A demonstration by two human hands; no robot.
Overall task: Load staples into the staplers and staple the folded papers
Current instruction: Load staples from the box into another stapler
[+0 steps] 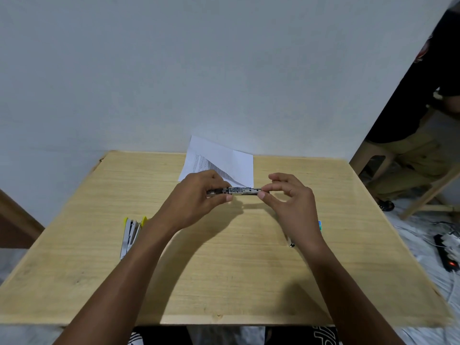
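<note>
A small metal stapler (242,191) is held above the middle of the wooden table (224,270). My left hand (199,197) grips its left end. My right hand (288,197) pinches its right end between thumb and forefinger. A folded white paper (224,158) with printed text lies behind the hands at the table's far edge, partly leaning on the wall. A second stapler (130,232), white with yellow ends, lies on the table at the left, partly hidden by my left forearm. Whether the held stapler has staples in it does not show.
A small blue object (319,225) and a thin dark-tipped item (291,243) peek out beside my right wrist. A person in dark top and khaki trousers sits on a stool (410,150) at the right. A power strip (448,255) with cables lies on the floor.
</note>
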